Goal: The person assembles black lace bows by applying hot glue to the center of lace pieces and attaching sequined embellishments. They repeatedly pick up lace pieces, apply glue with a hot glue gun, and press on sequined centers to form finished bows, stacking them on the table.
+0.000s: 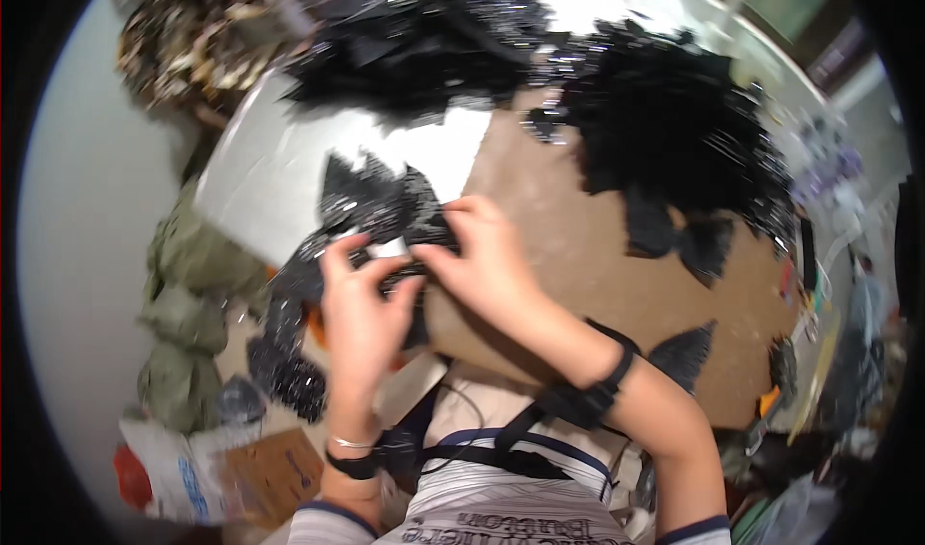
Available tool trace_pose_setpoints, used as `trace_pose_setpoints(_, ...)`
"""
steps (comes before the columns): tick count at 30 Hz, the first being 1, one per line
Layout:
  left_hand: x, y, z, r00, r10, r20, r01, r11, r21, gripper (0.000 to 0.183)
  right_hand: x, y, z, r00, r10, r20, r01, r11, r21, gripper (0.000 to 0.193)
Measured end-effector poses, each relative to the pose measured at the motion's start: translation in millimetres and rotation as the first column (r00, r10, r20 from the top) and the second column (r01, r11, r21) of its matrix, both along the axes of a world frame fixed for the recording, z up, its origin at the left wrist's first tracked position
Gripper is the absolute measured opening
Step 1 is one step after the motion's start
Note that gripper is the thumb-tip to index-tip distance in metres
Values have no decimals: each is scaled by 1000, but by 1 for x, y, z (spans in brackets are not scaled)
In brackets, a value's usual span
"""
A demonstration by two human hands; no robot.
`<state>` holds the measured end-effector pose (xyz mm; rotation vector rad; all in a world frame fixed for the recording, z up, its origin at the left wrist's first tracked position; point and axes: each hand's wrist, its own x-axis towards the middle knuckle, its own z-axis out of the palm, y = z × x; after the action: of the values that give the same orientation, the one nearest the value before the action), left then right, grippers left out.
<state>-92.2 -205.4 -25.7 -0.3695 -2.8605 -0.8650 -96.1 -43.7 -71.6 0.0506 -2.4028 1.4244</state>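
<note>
In the head view, olive sacks (183,386) and a white bag (183,468) sit at left, contents hidden. The right hand (482,256) pinches a glossy, textured black piece (421,206) near the white sheet (260,179); the left hand (364,304) curls beside it, grip unclear. Black heaps (665,111) crowd the brown board's (578,285) far side.

right hand (487,258) pinches a shiny black piece (422,206) beside left hand (366,316).

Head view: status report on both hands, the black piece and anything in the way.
Right hand holding glittery black piece. Left hand close by, grip blurred. Black pile upper right, clear of both hands.
</note>
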Motion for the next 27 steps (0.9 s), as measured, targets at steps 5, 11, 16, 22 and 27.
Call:
trace_pose_setpoints(5,-16,2,-17,991,122,56,-119,991,-58,39,16,35,28,997,55,44,-49,991,-128,27)
trace_pose_setpoints(11,1,-6,-26,954,67,-293,-140,961,-238,53,127,161,71,856,-430,287,505,815,-284,22)
trace_pose_setpoints(16,22,16,-10,915,-191,-356,244,963,111,26,187,361,21,564,-823,-72,786,508,352,29)
trace_pose_setpoints(22,63,83,7,759,-596,-261,642,752,150,44,147,379,14,644,-765,0,563,474,677,36)
trace_pose_setpoints(27,81,124,30,727,-685,-48,626,633,456,42,190,357,30,630,-715,-305,738,428,521,24)
